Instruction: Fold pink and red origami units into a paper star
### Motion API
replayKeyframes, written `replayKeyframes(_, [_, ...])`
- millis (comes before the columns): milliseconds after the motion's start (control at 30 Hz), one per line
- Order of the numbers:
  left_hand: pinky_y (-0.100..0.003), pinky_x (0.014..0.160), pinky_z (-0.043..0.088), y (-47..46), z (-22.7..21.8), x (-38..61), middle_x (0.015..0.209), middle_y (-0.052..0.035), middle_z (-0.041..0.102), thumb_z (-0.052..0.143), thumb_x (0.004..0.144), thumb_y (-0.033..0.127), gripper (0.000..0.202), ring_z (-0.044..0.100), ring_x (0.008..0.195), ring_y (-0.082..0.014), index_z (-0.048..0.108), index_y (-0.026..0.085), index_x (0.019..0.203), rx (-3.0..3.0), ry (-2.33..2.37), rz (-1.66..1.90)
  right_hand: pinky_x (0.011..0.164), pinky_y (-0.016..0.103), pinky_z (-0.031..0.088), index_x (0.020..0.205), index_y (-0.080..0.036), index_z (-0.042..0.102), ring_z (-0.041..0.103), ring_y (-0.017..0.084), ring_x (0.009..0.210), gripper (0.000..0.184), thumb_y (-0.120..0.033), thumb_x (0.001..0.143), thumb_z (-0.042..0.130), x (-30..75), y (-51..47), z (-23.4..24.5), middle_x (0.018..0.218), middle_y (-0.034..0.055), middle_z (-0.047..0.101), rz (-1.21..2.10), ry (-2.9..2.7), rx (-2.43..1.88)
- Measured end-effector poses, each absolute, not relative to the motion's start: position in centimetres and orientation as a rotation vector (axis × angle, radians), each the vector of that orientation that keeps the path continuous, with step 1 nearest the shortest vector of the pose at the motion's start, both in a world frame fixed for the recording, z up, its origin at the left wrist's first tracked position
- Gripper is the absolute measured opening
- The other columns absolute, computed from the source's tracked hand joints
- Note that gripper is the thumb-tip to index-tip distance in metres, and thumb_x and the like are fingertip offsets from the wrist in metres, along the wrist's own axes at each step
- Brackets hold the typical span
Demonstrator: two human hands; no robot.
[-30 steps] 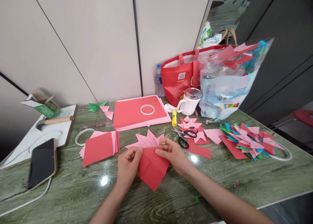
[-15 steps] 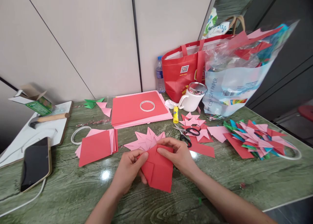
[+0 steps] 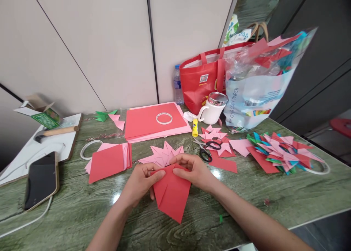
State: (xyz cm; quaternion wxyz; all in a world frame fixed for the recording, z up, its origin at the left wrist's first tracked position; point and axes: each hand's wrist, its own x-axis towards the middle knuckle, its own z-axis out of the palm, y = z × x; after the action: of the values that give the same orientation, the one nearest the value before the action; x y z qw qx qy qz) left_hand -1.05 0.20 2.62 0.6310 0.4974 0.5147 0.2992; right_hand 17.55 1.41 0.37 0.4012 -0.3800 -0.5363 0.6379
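Note:
A sheet of red paper [image 3: 175, 194] with folds in it is held up between both hands, one corner pointing down toward me. My left hand [image 3: 141, 181] pinches its upper left edge, thumb on top and fingers behind. At the top edge, my right hand [image 3: 190, 172] grips it the same way, with the thumb close to the other thumb. Just beyond the hands lies a pink folded-paper star [image 3: 161, 154], its near part hidden. To the left rests a stack of red and pink paper pieces [image 3: 106, 163]. Black-handled scissors [image 3: 205, 152] lie right of my right hand.
Large red sheets [image 3: 150, 121] carry a tape roll [image 3: 164, 118] at the back. A glue stick [image 3: 195, 127], white mug [image 3: 212, 110], red bag [image 3: 197, 86] and plastic bag [image 3: 246, 97] stand right. Colourful folded paper [image 3: 282, 152] lies far right; a phone [image 3: 41, 181] and hammer [image 3: 56, 132] left.
The red paper has turned in my hands, so a corner now points down. Both hands have shifted slightly left and keep their hold. The view has moved a little.

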Motion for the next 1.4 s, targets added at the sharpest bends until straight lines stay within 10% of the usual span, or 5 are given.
replayKeyframes(267, [-0.021, 0.050, 0.042, 0.33, 3.07, -1.04, 0.055, 0.0018, 0.058, 0.072, 0.064, 0.042, 0.032, 0.051, 0.050, -0.0092, 0.057, 0.014, 0.066, 1.095, 1.156, 0.820, 0.057, 0.023, 0.041, 0.079, -0.019, 0.060, 0.055, 0.012, 0.065, 0.023, -0.034, 0.066, 0.071, 17.07, 1.38, 0.11, 0.076, 0.0005, 0.062, 1.561, -1.217, -0.975])
replayKeyframes(733, [-0.016, 0.030, 0.016, 0.17, 3.12, -0.97, 0.038, 0.0090, 0.040, 0.067, 0.068, 0.047, 0.035, 0.030, 0.027, -0.0019, 0.054, 0.015, 0.062, 1.132, 1.219, 0.896, 0.068, 0.027, 0.046, 0.086, -0.020, 0.066, 0.058, 0.015, 0.077, 0.027, -0.032, 0.064, 0.076, 17.23, 0.98, 0.08, 0.085, 0.0016, 0.066, 1.603, -1.197, -0.902])
replayKeyframes(1400, [-0.015, 0.043, 0.034, 0.16, 3.13, -0.74, 0.053, 0.0043, 0.053, 0.071, 0.065, 0.047, 0.037, 0.041, 0.047, -0.0047, 0.059, 0.012, 0.058, 0.945, 1.164, 1.007, 0.063, 0.024, 0.040, 0.072, -0.018, 0.062, 0.052, 0.011, 0.065, 0.021, -0.033, 0.064, 0.074, 16.65, 0.72, 0.12, 0.069, -0.0014, 0.060, 1.616, -1.209, -0.949])
